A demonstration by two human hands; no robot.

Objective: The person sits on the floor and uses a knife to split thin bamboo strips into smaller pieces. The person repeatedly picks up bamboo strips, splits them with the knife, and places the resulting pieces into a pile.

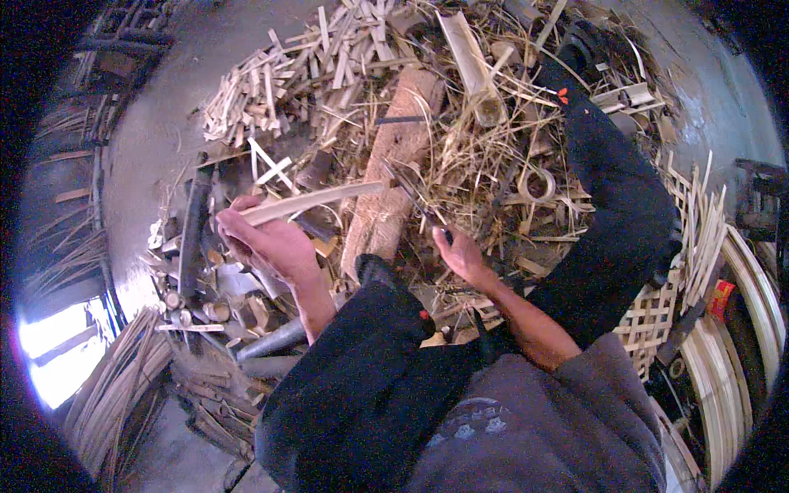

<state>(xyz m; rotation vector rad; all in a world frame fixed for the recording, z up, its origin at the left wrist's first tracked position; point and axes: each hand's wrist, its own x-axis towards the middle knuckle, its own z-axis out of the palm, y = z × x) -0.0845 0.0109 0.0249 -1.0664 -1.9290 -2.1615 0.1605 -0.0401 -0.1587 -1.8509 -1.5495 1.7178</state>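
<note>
My left hand (275, 248) is closed round one end of a pale bamboo strip (320, 197), which points right across a long wooden block (376, 223). The strip's far end rests on or just above the block; I cannot tell which. My right hand (464, 256) grips the dark handle of a knife (419, 202). Its blade points up and left, close to the strip's far end. A dark band (401, 120) lies across the block farther up. My legs are spread on both sides of the block.
Short split bamboo pieces (267, 86) are heaped at the far left, and shavings (460, 172) cover the ground right of the block. A halved bamboo length (470, 62) lies beyond. Bundled thin strips (123, 394) stand at lower left; a woven lattice (649, 324) and long bent slats (715, 370) lie at right.
</note>
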